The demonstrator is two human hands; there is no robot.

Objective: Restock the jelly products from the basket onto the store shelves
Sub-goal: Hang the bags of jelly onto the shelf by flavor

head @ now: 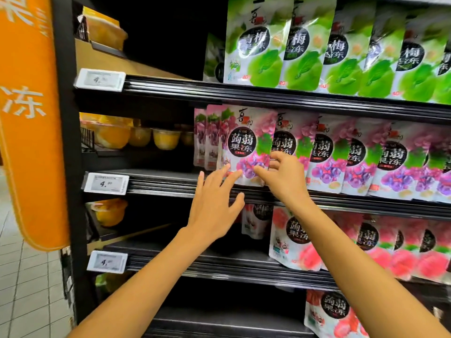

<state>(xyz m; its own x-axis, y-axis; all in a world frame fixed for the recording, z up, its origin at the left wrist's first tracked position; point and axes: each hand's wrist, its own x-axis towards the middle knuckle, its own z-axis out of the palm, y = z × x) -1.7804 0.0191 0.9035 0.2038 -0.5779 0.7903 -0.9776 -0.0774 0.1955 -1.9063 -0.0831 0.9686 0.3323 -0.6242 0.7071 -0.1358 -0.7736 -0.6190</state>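
far left i see an orange sign (31, 123), then yellow jelly cups (151, 137) on the middle shelf (170, 184). my left hand (214, 203) is spread open, fingertips touching the front purple grape jelly pouch (246, 147). my right hand (283, 176) pinches its lower right edge. more purple pouches (366, 157) crowd right.
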